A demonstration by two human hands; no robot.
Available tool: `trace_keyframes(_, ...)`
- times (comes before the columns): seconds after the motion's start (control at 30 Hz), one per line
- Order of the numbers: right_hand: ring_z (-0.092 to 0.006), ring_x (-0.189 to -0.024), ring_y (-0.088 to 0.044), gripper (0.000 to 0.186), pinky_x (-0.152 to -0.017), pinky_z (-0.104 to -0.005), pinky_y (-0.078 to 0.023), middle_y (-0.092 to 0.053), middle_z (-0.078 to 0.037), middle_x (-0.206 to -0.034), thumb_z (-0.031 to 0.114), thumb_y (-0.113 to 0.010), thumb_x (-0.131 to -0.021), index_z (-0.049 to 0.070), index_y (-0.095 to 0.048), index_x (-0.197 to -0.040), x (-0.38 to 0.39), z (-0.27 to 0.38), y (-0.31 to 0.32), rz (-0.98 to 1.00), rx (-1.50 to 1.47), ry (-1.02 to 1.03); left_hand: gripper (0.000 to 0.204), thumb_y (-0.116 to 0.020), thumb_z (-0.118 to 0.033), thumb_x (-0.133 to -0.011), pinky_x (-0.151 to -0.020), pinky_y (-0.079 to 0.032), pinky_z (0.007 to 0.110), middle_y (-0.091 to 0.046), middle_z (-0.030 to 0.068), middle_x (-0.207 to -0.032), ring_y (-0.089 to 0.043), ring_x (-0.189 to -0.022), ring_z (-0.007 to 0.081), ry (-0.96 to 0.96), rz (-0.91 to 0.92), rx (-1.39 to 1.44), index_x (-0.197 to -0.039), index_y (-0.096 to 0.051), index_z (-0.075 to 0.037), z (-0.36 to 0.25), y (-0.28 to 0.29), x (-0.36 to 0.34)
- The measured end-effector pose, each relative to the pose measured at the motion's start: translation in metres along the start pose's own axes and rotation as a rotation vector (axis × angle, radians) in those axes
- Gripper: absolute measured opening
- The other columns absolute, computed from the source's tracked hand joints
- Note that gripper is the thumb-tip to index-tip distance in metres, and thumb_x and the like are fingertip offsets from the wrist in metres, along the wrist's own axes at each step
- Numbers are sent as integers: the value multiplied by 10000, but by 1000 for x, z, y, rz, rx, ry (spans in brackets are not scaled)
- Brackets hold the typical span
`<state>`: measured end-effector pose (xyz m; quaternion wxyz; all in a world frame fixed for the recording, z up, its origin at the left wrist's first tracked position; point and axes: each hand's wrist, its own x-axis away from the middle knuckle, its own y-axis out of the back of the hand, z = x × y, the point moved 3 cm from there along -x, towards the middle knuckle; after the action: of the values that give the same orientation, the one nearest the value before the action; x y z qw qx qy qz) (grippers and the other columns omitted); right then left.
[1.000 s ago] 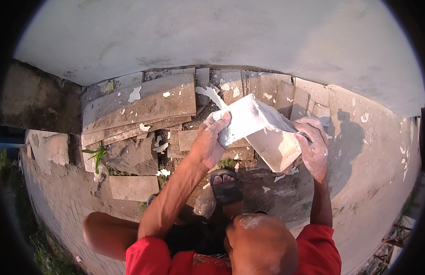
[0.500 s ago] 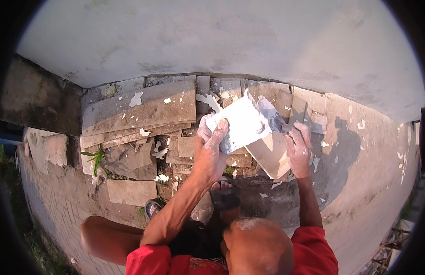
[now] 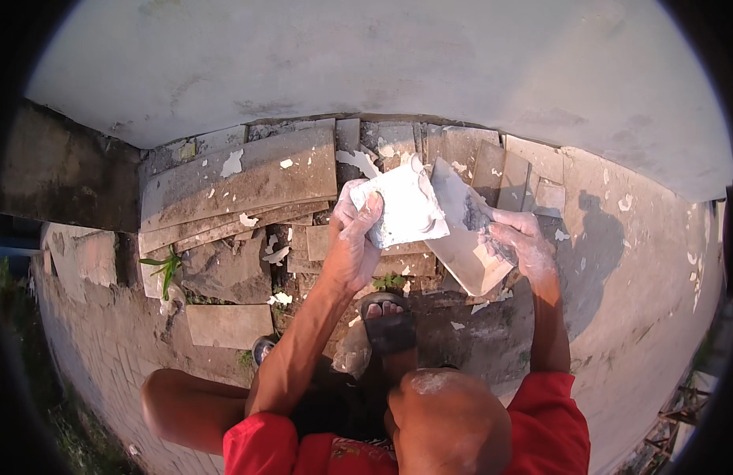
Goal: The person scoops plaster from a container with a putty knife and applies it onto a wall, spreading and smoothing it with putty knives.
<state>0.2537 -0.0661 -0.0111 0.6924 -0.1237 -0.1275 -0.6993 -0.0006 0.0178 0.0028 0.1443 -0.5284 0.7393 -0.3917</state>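
Over the broken slabs (image 3: 240,178), holding the white-smeared plate (image 3: 402,206) in the thumb grip of left hand (image 3: 353,249) and the scraper (image 3: 453,194) in the tight grip of right hand (image 3: 526,241), with white paste (image 3: 424,190) already gathered on the plate, apparently left uneven, and with the scraper showing greyer than one second ago.

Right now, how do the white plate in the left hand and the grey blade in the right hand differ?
Colour: the white plate is bright; the grey blade is duller, with a dark patch near the right hand.
Coating: the white plate carries a thick white ridge along its right side; the grey blade's visible face shows none.
Shared: both are flat, each held in one hand, the plate by the left hand.
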Motion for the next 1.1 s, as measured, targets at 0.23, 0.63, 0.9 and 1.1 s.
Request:
trace_keyframes(0.23, -70, -897, -555, 330, -780, -223, -476, -609, -38, -1045, 40, -605, -921, -36, -556, -1238, 15, 0, 0, -394, -12, 233, 234, -609, -110, -954, -863, -504, 304, -597, 26, -1053, -578, -999, 101, -126, -40, -94, -1147, -490, -52, -8, 4, -5)
trace_keyframes(0.63, -190, -883, -580, 285, -766, -346, -464, -586, -87, -934, 117, -629, -870, -29, -566, -1107, -9, 53, -44, -280, 737, 183, 271, -603, -185, -974, -867, -506, 294, -599, 43, -1076, -584, -982, 104, -275, -166, 216, -1163, -475, -38, -34, -25, 21)
trace_keyframes(0.9, -107, -600, -591, 625, -465, -212, -451, -672, -130, -943, 150, -653, -817, -131, -457, -1340, -74, 144, -92, 136, 85, 249, 236, -572, -106, -970, -934, -491, 323, -609, 93, -1138, -602, -1033, 146, -536, -358, 413, -1171, -489, -15, -69, 61, 31)
trace_keyframes(1.1, -89, -516, -552, 572, -421, -186, -412, -666, -108, -812, 149, -652, -799, -173, -517, -1252, -84, 156, -122, 381, 155, 34, 246, -585, -86, -958, -927, -494, 308, -614, 80, -1133, -607, -1020, 134, -440, -122, 352, -1178, -494, -24, -85, 84, 14)
